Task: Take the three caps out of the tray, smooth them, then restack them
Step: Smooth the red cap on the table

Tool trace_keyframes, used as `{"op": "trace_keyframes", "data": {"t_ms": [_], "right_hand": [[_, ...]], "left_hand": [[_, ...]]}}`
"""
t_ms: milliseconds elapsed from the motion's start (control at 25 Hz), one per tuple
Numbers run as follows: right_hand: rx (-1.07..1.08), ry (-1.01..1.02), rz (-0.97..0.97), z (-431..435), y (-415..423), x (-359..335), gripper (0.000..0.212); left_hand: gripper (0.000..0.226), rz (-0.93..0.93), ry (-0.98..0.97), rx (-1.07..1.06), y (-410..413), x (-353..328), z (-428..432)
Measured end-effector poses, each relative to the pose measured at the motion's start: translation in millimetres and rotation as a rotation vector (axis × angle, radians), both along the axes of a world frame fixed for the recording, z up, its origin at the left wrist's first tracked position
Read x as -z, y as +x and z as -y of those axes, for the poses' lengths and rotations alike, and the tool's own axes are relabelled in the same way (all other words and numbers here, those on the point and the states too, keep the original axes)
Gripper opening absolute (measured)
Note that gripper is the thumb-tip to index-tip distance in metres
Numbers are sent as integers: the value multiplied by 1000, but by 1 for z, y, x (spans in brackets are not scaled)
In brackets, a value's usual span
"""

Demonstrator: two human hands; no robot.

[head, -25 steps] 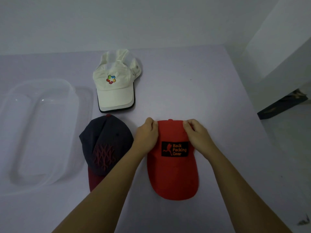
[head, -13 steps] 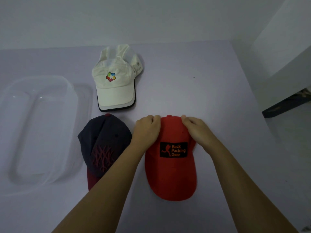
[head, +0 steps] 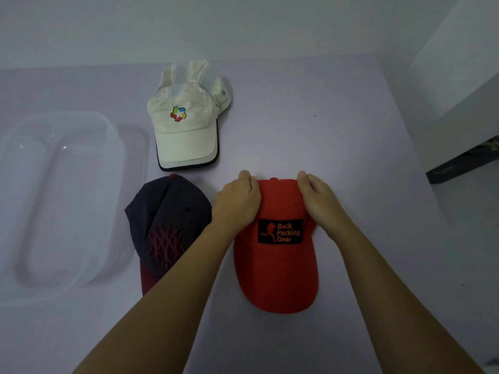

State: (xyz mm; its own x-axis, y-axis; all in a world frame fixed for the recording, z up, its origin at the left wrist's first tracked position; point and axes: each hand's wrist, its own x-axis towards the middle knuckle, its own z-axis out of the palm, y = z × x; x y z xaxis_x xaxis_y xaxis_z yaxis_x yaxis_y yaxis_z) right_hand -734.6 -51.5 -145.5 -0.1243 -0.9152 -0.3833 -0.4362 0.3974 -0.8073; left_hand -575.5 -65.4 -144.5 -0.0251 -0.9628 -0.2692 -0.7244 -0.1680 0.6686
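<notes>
A red cap [head: 278,268] with a black "Back Packing Gear" patch lies flat on the table, brim toward me. My left hand [head: 237,201] grips the left side of its crown and my right hand [head: 317,197] grips the right side, fingers curled over the far edge. A navy cap [head: 164,220] with a dark red brim lies just left of it, partly under my left forearm. A white cap [head: 186,125] with a coloured logo lies farther back. The clear plastic tray [head: 127,147] sits at the left with nothing in it.
The pale table [head: 337,125] ends at a right edge, beyond which a white wall and a dark object [head: 459,163] on the floor show. A wall closes off the table's far side.
Both hands have slid slightly toward the far edge of the red cap's crown. The caps and tray have stayed where they were.
</notes>
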Motion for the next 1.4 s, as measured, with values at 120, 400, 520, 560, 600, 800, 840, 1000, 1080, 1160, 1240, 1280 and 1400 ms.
{"op": "trace_keyframes", "data": {"t_ms": [120,400,520,560,600,800,840,1000,1080,1160,1240,1280,1400], "right_hand": [[165,-18,172,-14,-16,2,38],[138,-85,78,-46,-19,21,24],[147,-102,96,-40,-23,18,16],[161,-109,102,-40,-26,14,16],[174,-124,92,-40,-29,8,19],[99,-285,28,-20,-13,-41,30],[61,-309,14,-13,-3,-51,31],[-111,-380,-8,11,51,-76,34],[-197,-391,-19,21,77,-78,35],[-298,-391,-58,34,103,-75,38],[-401,-389,-137,49,124,-67,41],[-453,-375,-185,58,132,-60,45],[-599,-260,-342,86,147,-37,64]], "left_hand": [[28,-152,-60,-107,4,-10,-10],[36,-302,9,-184,13,-8,-28],[39,-257,-39,-126,15,-12,-27],[41,-223,-76,-93,16,-17,-27],[43,-203,-120,-76,19,-25,-26],[39,-184,-291,-81,47,-79,-11],[39,-169,-307,-71,56,-87,-9],[43,-40,-297,-47,99,-102,2],[43,7,-267,-10,118,-101,8],[41,28,-231,15,141,-95,15],[40,33,-157,15,160,-86,28],[40,35,-112,11,168,-81,36],[43,68,-18,50,182,-62,62]]}}
